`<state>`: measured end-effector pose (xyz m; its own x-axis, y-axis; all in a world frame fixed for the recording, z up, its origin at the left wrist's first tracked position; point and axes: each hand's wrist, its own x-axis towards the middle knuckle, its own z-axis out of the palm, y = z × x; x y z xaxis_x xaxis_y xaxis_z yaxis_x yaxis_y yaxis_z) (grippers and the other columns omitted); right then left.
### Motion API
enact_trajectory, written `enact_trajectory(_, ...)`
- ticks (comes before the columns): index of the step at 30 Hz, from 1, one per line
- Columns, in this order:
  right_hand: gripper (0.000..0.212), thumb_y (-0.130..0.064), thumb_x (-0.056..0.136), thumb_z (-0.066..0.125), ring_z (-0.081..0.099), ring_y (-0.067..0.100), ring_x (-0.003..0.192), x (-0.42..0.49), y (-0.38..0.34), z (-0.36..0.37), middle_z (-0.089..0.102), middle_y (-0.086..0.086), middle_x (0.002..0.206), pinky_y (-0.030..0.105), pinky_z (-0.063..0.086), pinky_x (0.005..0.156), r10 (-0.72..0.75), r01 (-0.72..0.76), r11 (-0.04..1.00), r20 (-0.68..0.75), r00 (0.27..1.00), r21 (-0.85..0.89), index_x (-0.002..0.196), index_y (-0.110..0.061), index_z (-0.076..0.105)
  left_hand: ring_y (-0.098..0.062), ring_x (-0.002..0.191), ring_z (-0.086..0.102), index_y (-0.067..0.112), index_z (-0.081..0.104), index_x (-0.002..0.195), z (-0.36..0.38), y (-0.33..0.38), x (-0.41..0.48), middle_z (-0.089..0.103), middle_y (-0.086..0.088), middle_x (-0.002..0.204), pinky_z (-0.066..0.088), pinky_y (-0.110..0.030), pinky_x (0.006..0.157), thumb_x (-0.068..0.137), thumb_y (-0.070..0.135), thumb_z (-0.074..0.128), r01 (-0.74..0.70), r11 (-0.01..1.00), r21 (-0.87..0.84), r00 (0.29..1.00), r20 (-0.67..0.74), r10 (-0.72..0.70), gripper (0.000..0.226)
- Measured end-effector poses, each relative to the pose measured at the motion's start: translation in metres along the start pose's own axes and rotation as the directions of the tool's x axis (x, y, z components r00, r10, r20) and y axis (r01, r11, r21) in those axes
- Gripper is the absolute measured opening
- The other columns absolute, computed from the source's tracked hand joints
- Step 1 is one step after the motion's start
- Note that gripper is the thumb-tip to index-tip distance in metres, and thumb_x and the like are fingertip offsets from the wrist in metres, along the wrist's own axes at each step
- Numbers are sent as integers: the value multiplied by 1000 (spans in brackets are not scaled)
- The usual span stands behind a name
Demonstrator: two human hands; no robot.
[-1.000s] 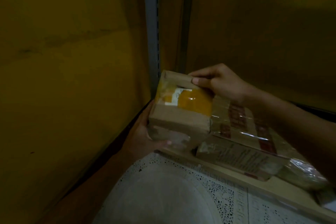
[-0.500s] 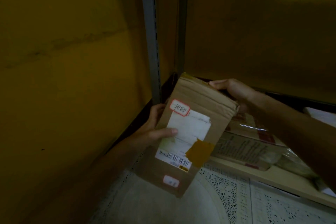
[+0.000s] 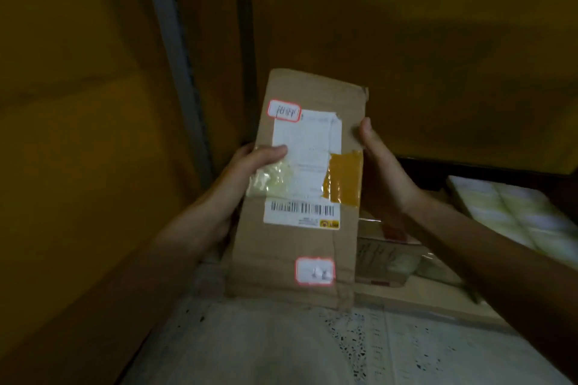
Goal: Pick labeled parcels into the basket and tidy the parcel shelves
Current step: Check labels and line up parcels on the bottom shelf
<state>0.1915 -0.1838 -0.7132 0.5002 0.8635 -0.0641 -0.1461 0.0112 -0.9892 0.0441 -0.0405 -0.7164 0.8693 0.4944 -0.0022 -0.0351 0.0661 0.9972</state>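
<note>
A flat brown cardboard parcel (image 3: 312, 247) stands upright in front of me, its labelled face towards the camera. It carries a white shipping label with a barcode, yellow tape and two small red-edged stickers. My left hand (image 3: 247, 172) grips its left edge, thumb across the label. My right hand (image 3: 378, 166) holds the right edge, thumb up along the side. The parcel is lifted clear of the shelf.
Behind the parcel, more taped parcels (image 3: 387, 256) lie on the low wooden shelf board (image 3: 416, 300). A pale wrapped parcel (image 3: 513, 212) lies at the right. A grey shelf upright (image 3: 175, 50) rises at left against yellow walls. Speckled floor (image 3: 406, 350) is below.
The parcel came off the shelf pile, turned label-side towards me and now stands upright and closer. My right hand slid from its top edge to its right side.
</note>
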Motion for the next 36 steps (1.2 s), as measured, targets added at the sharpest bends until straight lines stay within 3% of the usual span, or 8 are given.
enact_trajectory(2,74,-64,74,50,37,46,130,-16,-11,-24,51,28,129,71,24,104,-4,2,1000,-88,996,-21,130,-16,50,-19,87,70,29,68,102,22,10,15,74,2,96,52,-36,79,60,52,69,15,999,43,988,151,-21,48)
enact_trajectory(4,71,-58,79,49,46,36,91,-36,-28,-50,53,28,112,42,34,89,-65,57,997,-164,984,-54,131,-10,48,-23,100,65,31,57,119,49,13,20,69,2,110,44,-47,96,43,65,73,-45,997,67,969,244,27,85)
enact_trajectory(6,61,-56,86,42,55,36,99,-58,-48,-76,59,20,108,47,42,94,-110,90,993,-301,947,-81,128,-14,51,-22,101,61,33,44,130,83,8,26,61,1,117,44,-46,96,21,64,76,-88,994,65,966,250,70,117)
enact_trajectory(13,60,-53,89,38,47,34,92,-153,-79,-156,52,23,104,45,39,92,-166,166,984,-629,759,-59,130,-10,50,5,105,53,75,28,104,188,-13,4,48,29,117,49,-19,80,32,56,78,-153,986,66,829,552,91,90)
enact_trajectory(22,49,-52,87,49,57,30,116,-301,-81,-276,59,8,128,52,46,97,-271,235,959,-752,600,-158,130,-27,50,20,84,56,66,35,108,365,-9,-29,50,29,111,47,-5,57,37,47,73,-241,970,-22,746,636,200,82)
enact_trajectory(26,60,-51,75,60,62,28,109,-370,-82,-344,64,7,122,49,51,92,-212,212,971,-803,558,-109,129,-27,51,19,86,57,58,38,116,459,-22,-43,61,31,102,44,-2,60,45,42,79,-248,969,-7,724,663,190,83)
enact_trajectory(31,22,-40,92,50,65,20,88,-470,-104,-436,65,-5,98,37,56,64,-312,149,950,-854,417,-275,113,-35,53,24,83,53,52,42,116,586,-20,-58,57,37,98,40,2,62,44,49,73,-254,967,-8,696,693,188,78)
enact_trajectory(36,68,-44,84,58,65,22,98,-572,-132,-513,55,1,128,42,57,71,-424,77,903,-847,320,-423,141,-47,22,16,92,57,50,44,119,710,-19,-91,57,30,108,45,-6,73,59,38,66,-220,972,-86,629,749,209,66)
